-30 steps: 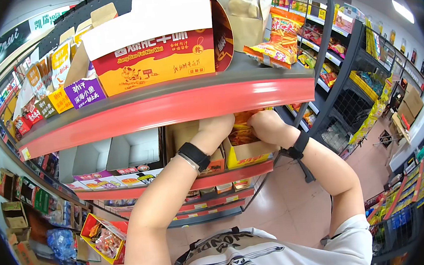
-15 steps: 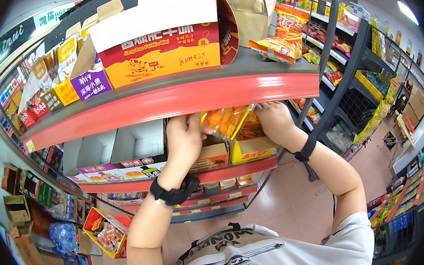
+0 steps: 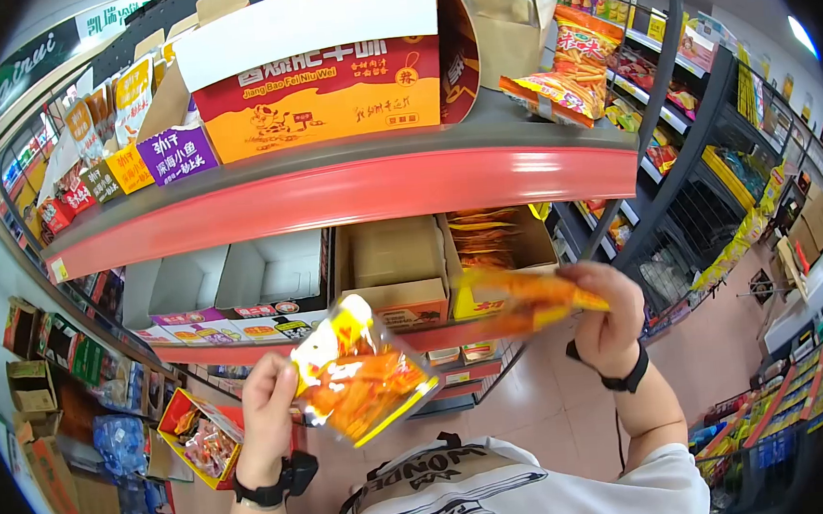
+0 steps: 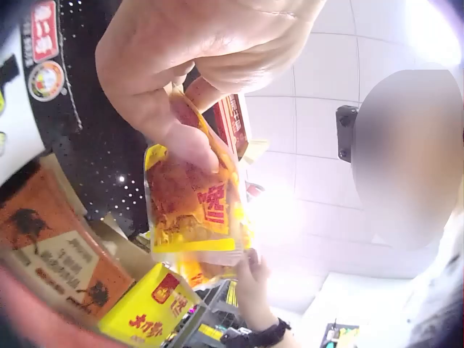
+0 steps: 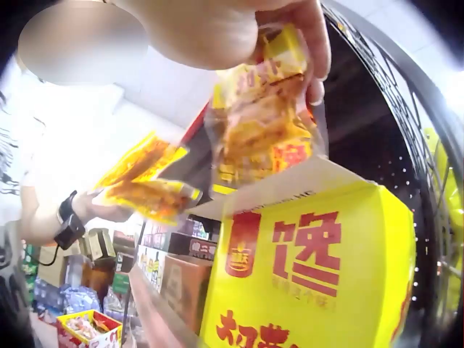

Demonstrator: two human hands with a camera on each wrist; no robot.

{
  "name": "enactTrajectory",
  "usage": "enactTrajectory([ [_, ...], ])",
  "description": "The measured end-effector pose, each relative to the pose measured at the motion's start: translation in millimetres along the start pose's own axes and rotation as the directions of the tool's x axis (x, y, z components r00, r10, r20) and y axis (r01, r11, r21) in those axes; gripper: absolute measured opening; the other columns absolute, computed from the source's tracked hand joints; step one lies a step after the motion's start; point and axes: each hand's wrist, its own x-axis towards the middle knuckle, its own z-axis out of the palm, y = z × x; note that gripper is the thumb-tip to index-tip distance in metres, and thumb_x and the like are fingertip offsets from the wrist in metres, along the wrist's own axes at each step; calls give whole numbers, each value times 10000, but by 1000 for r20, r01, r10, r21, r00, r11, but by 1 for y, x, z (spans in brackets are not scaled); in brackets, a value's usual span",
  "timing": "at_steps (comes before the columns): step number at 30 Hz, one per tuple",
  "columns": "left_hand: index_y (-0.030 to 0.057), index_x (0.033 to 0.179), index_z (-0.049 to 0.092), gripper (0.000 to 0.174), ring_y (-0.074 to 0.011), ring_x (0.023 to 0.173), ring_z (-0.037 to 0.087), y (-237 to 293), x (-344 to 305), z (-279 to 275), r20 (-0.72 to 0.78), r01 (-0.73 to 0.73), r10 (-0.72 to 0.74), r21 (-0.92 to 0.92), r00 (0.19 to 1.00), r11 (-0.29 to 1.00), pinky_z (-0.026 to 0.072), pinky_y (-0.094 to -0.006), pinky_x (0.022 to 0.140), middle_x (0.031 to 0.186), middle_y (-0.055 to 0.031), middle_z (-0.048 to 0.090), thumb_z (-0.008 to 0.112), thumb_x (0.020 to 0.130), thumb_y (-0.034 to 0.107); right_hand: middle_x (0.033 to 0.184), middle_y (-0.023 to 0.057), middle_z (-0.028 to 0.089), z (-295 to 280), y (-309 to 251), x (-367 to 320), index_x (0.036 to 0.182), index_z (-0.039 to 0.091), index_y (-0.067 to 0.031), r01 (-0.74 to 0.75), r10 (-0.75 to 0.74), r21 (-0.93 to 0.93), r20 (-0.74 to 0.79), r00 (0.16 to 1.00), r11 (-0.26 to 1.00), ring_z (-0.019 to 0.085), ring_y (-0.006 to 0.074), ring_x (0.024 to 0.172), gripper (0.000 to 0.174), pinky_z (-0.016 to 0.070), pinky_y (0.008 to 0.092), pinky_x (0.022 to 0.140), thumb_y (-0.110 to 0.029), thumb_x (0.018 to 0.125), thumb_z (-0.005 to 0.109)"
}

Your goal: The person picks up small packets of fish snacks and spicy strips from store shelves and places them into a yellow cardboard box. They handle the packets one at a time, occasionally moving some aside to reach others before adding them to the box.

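Left hand (image 3: 266, 404) has its grip closed on a shiny orange-and-yellow plastic snack pack (image 3: 363, 382) — it pinches one edge, and the pack sits out in front of the red-edged shop shelf (image 3: 245, 352). Right hand (image 3: 610, 323) grips a flat orange foil pack (image 3: 531, 301), just in front of the open yellow cardboard box (image 5: 319, 283) w/ more packs (image 3: 478, 237) inside. Looks like the step is holding packs out of the box. Wrappers look slick & crinkly — I'd say the next move wants a firm pinch, no squashing.
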Motion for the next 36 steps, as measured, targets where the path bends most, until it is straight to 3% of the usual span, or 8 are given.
enactTrajectory([
  [5, 76, 712, 428, 180, -13, 623, 341, -15, -43, -33, -73, 88, -83, 73, 994, 993, 274, -170, 559, 667, 59, 421, 467, 875, 140, 791, 118, 613, 32, -24, -15, 866, 498, -20, -56, -26, 324, 244, 969, 944, 593, 259, 610, 219, 472, 311, 512, 49, 668, 436],
  [10, 72, 686, 428, 206, -21, 624, 325, -30, -82, -71, -314, 207, -138, 198, 939, 958, 279, -188, 548, 653, 67, 384, 476, 875, 139, 670, 121, 555, 89, -54, -21, 794, 508, -17, -261, 85, 316, 479, 874, 912, 535, 293, 539, 69, 404, 336, 452, -8, 732, 540],
  [18, 110, 624, 390, 285, -21, 572, 286, -76, -158, -175, -672, 338, -171, 125, 720, 933, 248, -193, 489, 606, 85, 335, 506, 874, 180, 570, 152, 497, 195, -121, -49, 791, 496, -26, -568, 165, 316, 752, 639, 760, 513, 321, 509, 67, 377, 366, 457, -74, 792, 542],
  [21, 103, 627, 428, 277, -22, 516, 361, -80, -194, -212, -771, 465, -264, 48, 580, 884, 318, -184, 469, 587, 64, 404, 516, 870, 205, 566, 129, 495, 239, -153, -58, 766, 481, 4, -573, 109, 318, 801, 588, 755, 531, 202, 462, 105, 386, 289, 424, -75, 835, 483],
  [25, 96, 620, 435, 290, -25, 504, 394, -99, -246, -265, -842, 456, -339, -128, 420, 881, 318, -181, 425, 588, 52, 430, 542, 855, 229, 553, 136, 441, 294, -200, -59, 763, 453, 10, -573, 67, 295, 848, 526, 765, 456, 223, 465, 128, 335, 317, 455, -89, 841, 475],
  [26, 96, 620, 435, 290, -25, 504, 394, -99, -257, -277, -849, 459, -343, -137, 402, 878, 318, -181, 425, 588, 52, 430, 542, 855, 229, 602, 198, 478, 307, -215, -55, 797, 451, -21, -596, 61, 312, 851, 521, 740, 515, 366, 567, 109, 359, 402, 470, -113, 823, 502],
  [33, 113, 568, 412, 337, -30, 451, 384, -108, -320, -346, -901, 481, -378, -240, 213, 843, 372, -175, 432, 550, 47, 434, 560, 845, 237, 618, 203, 458, 414, -280, -85, 749, 413, 4, -633, 24, 356, 860, 510, 687, 488, 381, 582, 157, 360, 392, 493, -112, 821, 491],
  [36, 123, 570, 413, 334, -30, 444, 396, -113, -338, -359, -911, 347, -371, -294, 179, 890, 343, -163, 415, 554, 44, 449, 563, 842, 243, 578, 171, 444, 451, -300, -104, 706, 411, 10, -673, 35, 342, 877, 479, 656, 472, 292, 518, 192, 350, 357, 481, -114, 822, 499],
])
